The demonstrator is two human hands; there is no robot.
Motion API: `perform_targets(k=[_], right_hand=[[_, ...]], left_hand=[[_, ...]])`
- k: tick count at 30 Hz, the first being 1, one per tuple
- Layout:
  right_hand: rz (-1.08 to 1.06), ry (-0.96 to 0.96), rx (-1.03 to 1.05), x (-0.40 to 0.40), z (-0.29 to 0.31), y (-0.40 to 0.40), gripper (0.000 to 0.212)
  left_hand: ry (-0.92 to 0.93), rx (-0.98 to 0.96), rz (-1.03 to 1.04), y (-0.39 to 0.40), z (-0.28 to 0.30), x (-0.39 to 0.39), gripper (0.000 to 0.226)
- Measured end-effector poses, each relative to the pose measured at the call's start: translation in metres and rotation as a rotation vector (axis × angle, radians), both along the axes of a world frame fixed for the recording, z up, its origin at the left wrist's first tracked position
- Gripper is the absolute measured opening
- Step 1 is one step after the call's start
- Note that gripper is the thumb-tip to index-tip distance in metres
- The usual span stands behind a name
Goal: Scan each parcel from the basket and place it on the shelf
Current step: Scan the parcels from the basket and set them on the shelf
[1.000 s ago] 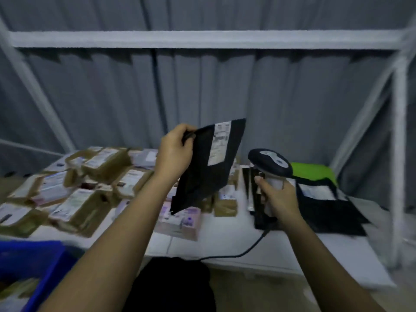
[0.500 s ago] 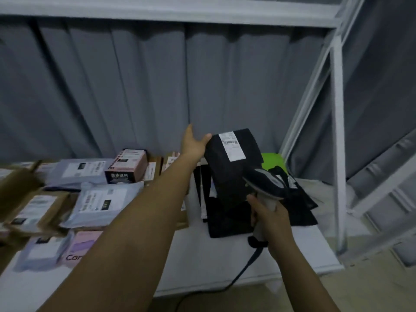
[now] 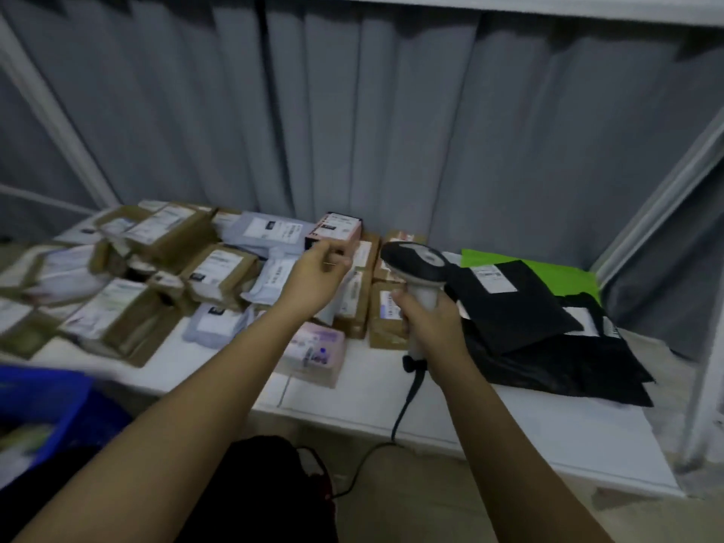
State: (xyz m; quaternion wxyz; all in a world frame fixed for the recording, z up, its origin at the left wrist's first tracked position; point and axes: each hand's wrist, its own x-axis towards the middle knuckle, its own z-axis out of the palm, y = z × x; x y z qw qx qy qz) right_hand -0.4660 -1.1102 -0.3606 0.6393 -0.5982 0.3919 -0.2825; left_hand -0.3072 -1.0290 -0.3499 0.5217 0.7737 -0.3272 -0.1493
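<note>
**Surroundings of the workstation**

A grey curtain [image 3: 352, 123] hangs in vertical folds across the whole background, from 9 o'clock through 12 to 3 o'clock. A black cable [image 3: 403, 409] drops towards 6 o'clock, curving onto the floor [image 3: 450, 503], which is pale and bare. At 6 o'clock, near the bottom edge, lies a dark rounded object [image 3: 270, 487]; what it is cannot be told. A small red detail shows at its right side, just beside the cable's end.
</note>
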Motion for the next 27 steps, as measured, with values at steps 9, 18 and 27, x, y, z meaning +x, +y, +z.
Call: perform_targets(k=[9, 18, 27], right_hand=[[0.375, 0.002, -0.135, 0.106, 0.023, 0.15, 0.009], [0.808, 0.053, -0.276, 0.198, 0.0, 0.335, 0.018], [1.162, 0.181, -0.317, 0.25, -0.059, 0.44, 0.019]], left_hand=[[0.046, -0.146, 0.443, 0.237, 0.006, 0.043, 0.02], [0.237, -0.003, 0.902, 0.479, -0.067, 0.037, 0.022], [0.417, 0.134, 1.111, 0.567, -0.161, 0.019, 0.019]])
